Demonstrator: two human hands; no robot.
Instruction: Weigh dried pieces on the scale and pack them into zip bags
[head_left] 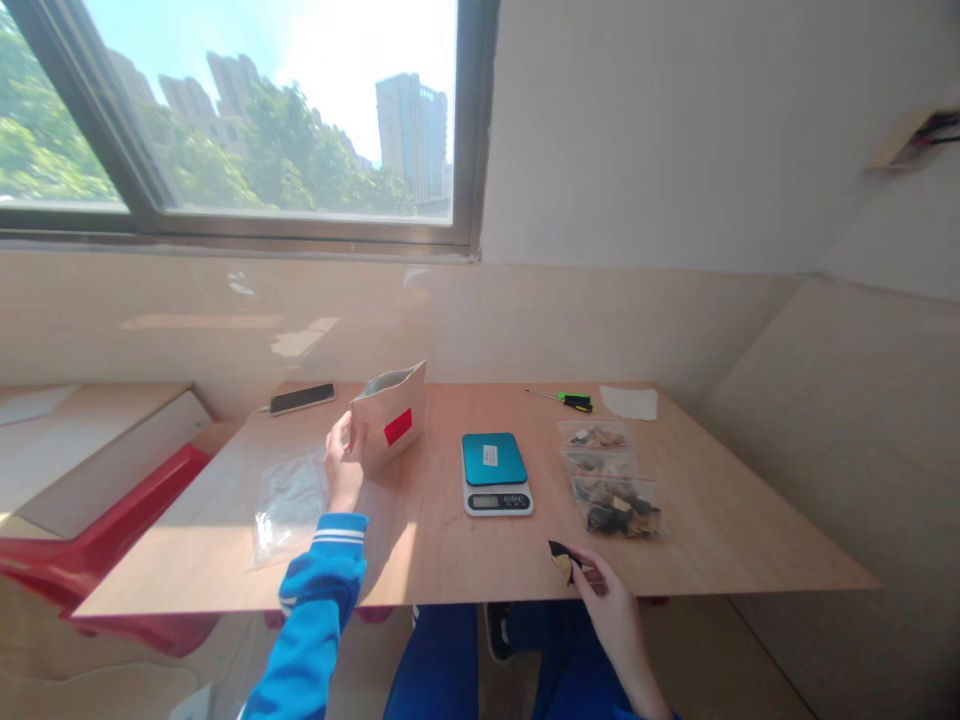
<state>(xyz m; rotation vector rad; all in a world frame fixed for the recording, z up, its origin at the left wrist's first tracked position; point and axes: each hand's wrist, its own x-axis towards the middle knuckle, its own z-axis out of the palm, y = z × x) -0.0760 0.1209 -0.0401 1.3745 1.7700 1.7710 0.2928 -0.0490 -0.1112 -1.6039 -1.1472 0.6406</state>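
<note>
Sunlight from a big window falls on a wooden table point(712, 520), and a small scale point(495, 472) sits in the middle of it. Nearest, in front of the scale by the table's edge, the right hand point(611, 600) pinches a dark bit point(562, 562) in its fingertips. That bit hangs close to the edge, so a loose pinch could let it drop to the floor. Left of the scale, the left hand point(345, 465) has its fingers closed on the side of a brown bag point(390, 415) that stands open. The bag looks light, so a hard tug could tip it over. A clear bag point(289, 500) lies flat just left of that hand. Right of the scale lie three small packs point(609, 475) of bits in a row. Farther back are a phone point(301, 398), a green tool point(574, 401) and a white paper point(630, 402).
</note>
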